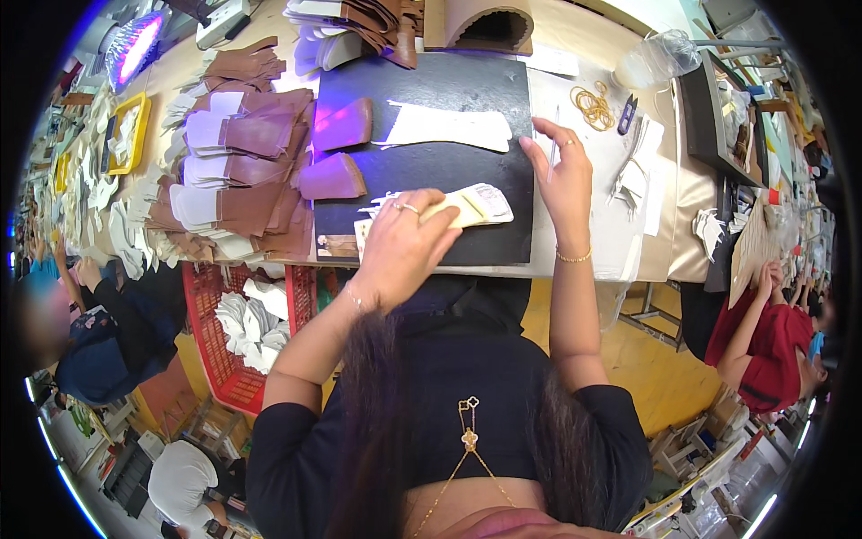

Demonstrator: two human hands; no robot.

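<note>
On the black board (422, 166), my left hand (404, 238) is closed over a small pale yellow piece (469, 208), pressing it against a stack of white cut pieces (496, 201). What lies under its palm is hidden. Farther up the board, a white cut piece with a fringed left end (444, 126) lies flat. At the board's right edge my right hand (567, 175) is raised, thumb and fingers apart. A thin pen-like stick (555, 121) shows beside its fingers; I cannot tell whether they touch it. Two brown leather pieces (346, 124) lie on the board's left side.
Piles of brown and white cut leather (256, 162) cover the left. Rubber bands (593, 106), thread snips (627, 115) and a tied white bundle (637, 162) lie at right. A red basket (202, 332) of white pieces stands below the table edge. Other people sit on both sides.
</note>
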